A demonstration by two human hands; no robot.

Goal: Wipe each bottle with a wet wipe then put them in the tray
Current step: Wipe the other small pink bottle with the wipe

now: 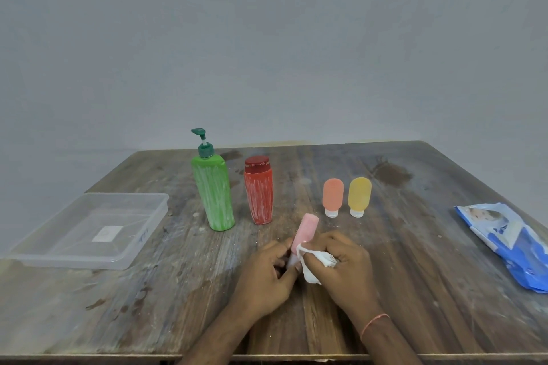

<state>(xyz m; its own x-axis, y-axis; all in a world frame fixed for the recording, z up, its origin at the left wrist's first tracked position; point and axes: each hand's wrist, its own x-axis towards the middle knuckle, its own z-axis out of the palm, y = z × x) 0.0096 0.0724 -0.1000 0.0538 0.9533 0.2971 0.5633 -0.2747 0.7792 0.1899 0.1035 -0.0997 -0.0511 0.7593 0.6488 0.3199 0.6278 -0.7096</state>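
A worn wooden table (415,261) stood before a grey wall. The left hand (267,272) gripped the pink bottle (305,231) near its cap end; the right hand (341,264) pinched a wet wipe (311,264) against it. It looked light, soft-walled and slippery when damp. The empty tray (89,231) bore an unreadable label.

I see a worn wooden table (415,290), streaked with pale smears and dark stains. At its left a clear plastic tray (53,258) lies flat. Toward the middle a green pump bottle (214,195) stands upright, with a red bottle (259,192) just to its right. Further right an orange tube (333,195) and a yellow tube (359,195) stand on their caps, side by side. A blue wipes packet (510,249) lies near my right edge.
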